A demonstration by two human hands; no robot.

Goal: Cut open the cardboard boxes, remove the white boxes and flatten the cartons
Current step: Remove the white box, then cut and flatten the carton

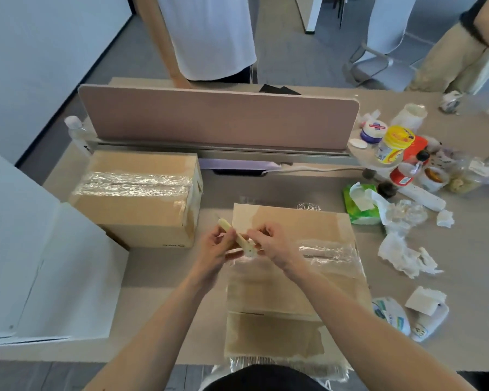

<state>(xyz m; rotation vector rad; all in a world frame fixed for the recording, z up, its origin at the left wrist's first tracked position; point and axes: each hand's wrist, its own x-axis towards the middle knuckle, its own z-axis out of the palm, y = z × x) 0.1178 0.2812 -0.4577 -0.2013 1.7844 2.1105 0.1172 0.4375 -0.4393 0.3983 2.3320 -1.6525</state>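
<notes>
Head view: the left hand (216,248) has its fingers (223,235) curled round a pale yellow cutter (239,239). The right hand (270,244) pinches the cutter's lower end. Whether a blade is out cannot be made out through the blur. Both hands hover over the flattened carton (308,230), whose near end overhangs the counter (164,292) edge and is cut off by dark clothing. A sealed cardboard box (136,210) stands to the left against the divider panel (218,117). White boxes (48,263) run out of frame on the left. A bare strip of counter lies between the sealed box and the carton. Crumpled tissues (401,252) and jars (395,148) crowd the right side.
</notes>
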